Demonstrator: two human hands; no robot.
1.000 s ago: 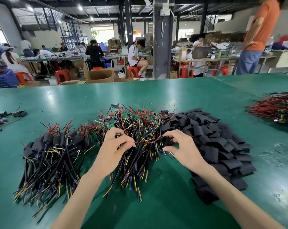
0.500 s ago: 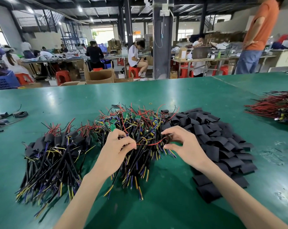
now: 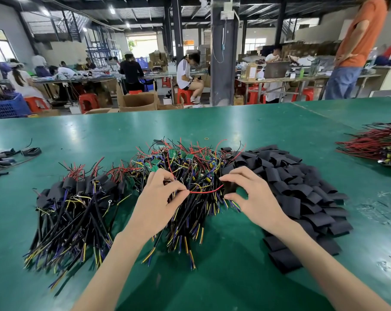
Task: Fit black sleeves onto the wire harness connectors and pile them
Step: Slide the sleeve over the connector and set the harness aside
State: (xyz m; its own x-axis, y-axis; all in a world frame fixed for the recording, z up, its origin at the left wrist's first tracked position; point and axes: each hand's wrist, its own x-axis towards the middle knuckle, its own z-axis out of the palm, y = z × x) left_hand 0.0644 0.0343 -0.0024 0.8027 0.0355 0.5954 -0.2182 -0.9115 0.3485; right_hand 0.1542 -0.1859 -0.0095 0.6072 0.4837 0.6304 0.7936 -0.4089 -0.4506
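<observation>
A heap of unsleeved wire harnesses with small green boards lies in the middle of the green table. My left hand pinches the end of a red wire that runs across to my right hand. Between thumb and fingers my right hand pinches a black sleeve, and the wire enters that sleeve. To the left lies a pile of sleeved harnesses. On the right spreads a pile of loose black sleeves.
A bundle of red-wired harnesses lies at the table's right edge. A few black parts and cables sit at the far left. A person in an orange shirt stands behind the table at the right; other workers sit at benches beyond.
Both hands have risen slightly over the middle heap. The red wire now stretches clearly between them, and the right hand has drawn the black sleeve a little to the right.
</observation>
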